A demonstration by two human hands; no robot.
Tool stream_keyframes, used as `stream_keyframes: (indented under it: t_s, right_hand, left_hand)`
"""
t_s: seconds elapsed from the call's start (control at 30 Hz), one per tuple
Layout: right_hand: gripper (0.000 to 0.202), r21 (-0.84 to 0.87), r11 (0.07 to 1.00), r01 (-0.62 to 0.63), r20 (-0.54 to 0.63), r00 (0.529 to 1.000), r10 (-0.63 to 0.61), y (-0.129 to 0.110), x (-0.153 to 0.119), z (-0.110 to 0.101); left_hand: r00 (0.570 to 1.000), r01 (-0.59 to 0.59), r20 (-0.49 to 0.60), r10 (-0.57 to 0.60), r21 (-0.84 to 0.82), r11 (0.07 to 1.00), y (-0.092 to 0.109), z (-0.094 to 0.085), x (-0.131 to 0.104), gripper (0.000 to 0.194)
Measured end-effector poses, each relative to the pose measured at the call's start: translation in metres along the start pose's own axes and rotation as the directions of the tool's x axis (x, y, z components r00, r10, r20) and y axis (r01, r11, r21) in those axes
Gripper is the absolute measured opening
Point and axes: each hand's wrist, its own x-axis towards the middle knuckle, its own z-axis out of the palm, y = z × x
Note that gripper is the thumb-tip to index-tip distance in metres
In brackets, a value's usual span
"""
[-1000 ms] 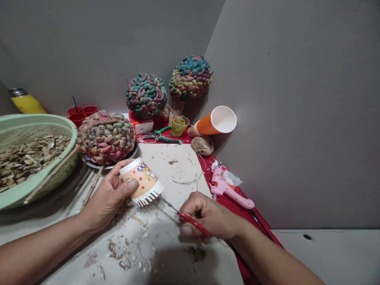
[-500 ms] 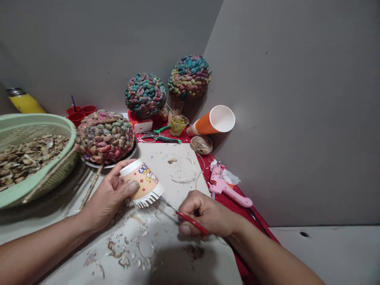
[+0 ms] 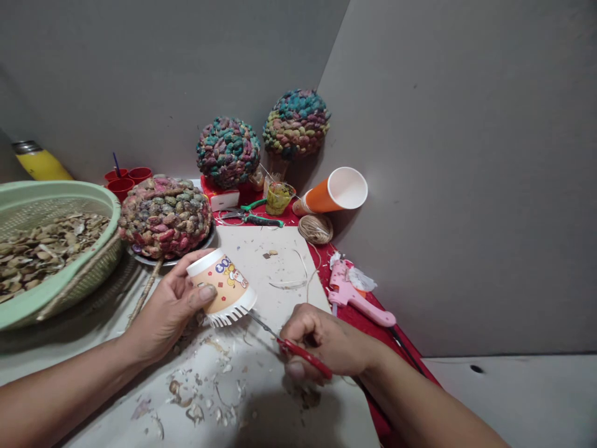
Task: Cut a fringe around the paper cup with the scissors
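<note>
Showing in the head view are two bare hands, apart from each other. The cup (image 3: 219, 287) is clamped between the thumb and fingers of the left hand (image 3: 172, 305) and tilted above the board (image 3: 282, 311), with part of its lower rim cut into strips. The scissors (image 3: 304, 356) are gripped by their red handles in the right hand (image 3: 321, 339), with the blade tips at that rim; how far the blades are parted cannot be told. Scraps (image 3: 193, 407) are strewn over the board. To the left, shells (image 3: 51, 249) are held in the green basket (image 3: 60, 189), and a knobbly ball (image 3: 165, 214) is rested on a plate (image 3: 214, 239). Beyond the board are set pliers (image 3: 261, 220), a tub (image 3: 278, 199), twine (image 3: 316, 229) and an orange cup (image 3: 321, 196). At right, a pink glue gun (image 3: 354, 298) is laid on red cloth (image 3: 357, 336).
</note>
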Motion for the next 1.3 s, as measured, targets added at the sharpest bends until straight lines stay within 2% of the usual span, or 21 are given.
stream_keyframes:
  t_s: [0.3, 0.63, 1.3]
  right_hand:
    - [0.061, 0.067, 0.998, 0.02, 0.003, 1.0, -0.021, 0.001, -0.0021, -0.0014]
    - [0.059, 0.037, 0.999, 0.027, -0.03, 0.999, -0.025, 0.0006, -0.0008, -0.0001]
    - [0.06, 0.061, 0.998, -0.031, -0.057, 0.998, 0.035, 0.0006, 0.0004, 0.0021]
  left_hand:
    - [1.0, -0.029, 0.008, 0.029, -0.007, 1.0, 0.002, -0.0036, 0.0015, 0.058]
    - [0.999, -0.033, 0.033, 0.033, -0.005, 0.999, -0.0017, -0.0047, 0.0002, 0.056]
    - [0.999, -0.031, 0.036, 0.031, 0.003, 1.0, -0.002, -0.0059, 0.0026, 0.06]
